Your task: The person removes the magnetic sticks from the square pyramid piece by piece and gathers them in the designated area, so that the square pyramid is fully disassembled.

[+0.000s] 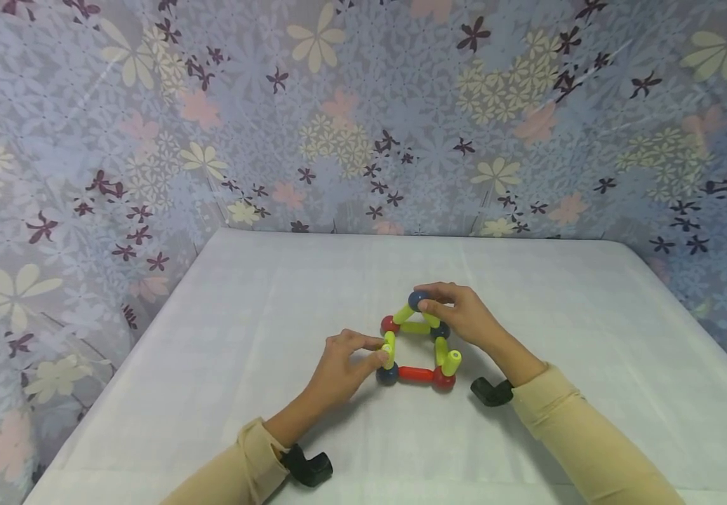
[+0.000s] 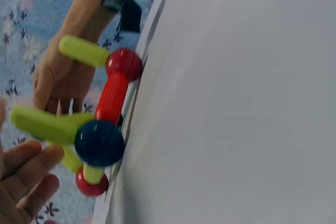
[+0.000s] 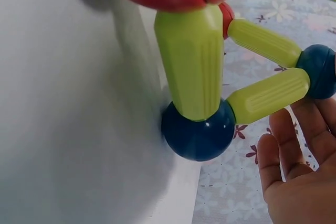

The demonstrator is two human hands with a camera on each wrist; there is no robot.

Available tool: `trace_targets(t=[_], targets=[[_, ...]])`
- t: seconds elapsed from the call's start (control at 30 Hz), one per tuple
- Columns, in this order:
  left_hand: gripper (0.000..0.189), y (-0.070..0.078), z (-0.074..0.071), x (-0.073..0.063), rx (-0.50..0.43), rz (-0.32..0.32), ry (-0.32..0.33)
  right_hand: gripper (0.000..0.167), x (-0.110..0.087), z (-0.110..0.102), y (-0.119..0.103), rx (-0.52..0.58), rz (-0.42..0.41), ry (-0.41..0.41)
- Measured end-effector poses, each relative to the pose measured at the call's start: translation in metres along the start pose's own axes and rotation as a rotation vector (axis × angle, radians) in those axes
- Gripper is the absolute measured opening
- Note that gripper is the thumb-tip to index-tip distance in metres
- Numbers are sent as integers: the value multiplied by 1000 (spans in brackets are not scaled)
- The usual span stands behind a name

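A frame of yellow-green rods, one red rod (image 1: 415, 375) and blue and red balls stands on the white table. My left hand (image 1: 344, 366) pinches a raised yellow-green rod (image 2: 44, 124) on the front-left blue ball (image 1: 387, 376). My right hand (image 1: 467, 317) holds the top blue ball (image 1: 417, 301) between thumb and fingers. Two slanting rods join that ball to the back red ball (image 1: 390, 324) and the back-right blue ball (image 3: 199, 132). On the front-right red ball (image 1: 444, 380) another yellow-green rod (image 1: 452, 362) points up, with neither hand touching it.
White cloth covers the table (image 1: 262, 301). Behind it and at the sides hangs a flowered curtain (image 1: 351, 126). A black wrist mount (image 1: 309, 468) sits on the left wrist and another black mount (image 1: 491, 391) on the right.
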State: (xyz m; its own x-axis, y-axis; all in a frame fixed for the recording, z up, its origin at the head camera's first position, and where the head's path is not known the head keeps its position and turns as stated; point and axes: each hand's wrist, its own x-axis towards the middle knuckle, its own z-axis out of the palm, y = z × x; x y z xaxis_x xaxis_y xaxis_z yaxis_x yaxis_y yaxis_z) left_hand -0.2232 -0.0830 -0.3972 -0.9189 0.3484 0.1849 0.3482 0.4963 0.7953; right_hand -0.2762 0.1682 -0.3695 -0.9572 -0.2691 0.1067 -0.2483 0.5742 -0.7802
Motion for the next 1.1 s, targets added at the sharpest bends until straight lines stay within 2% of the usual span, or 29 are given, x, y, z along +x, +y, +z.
trace_targets(t=[0.17, 0.33, 0.47, 0.6, 0.8, 0.93, 1.1], targets=[[29, -12, -1, 17, -34, 11, 19, 47, 0, 1, 1, -2, 9, 0], [32, -17, 5, 44, 35, 35, 29, 47, -1, 1, 0, 4, 17, 0], [37, -15, 10, 66, 130, 86, -11, 45, -2, 0, -1, 6, 8, 4], [36, -13, 14, 82, 188, 103, -69, 47, -2, 0, -1, -9, 2, 2], [29, -10, 17, 89, 176, 75, -115, 52, -3, -1, -3, -67, -4, 28], [26, -10, 18, 88, 172, 84, -102, 53, -3, -1, -6, -102, -20, 42], [26, -10, 17, 83, 187, 93, -87, 48, -3, 0, -14, -139, -73, 42]])
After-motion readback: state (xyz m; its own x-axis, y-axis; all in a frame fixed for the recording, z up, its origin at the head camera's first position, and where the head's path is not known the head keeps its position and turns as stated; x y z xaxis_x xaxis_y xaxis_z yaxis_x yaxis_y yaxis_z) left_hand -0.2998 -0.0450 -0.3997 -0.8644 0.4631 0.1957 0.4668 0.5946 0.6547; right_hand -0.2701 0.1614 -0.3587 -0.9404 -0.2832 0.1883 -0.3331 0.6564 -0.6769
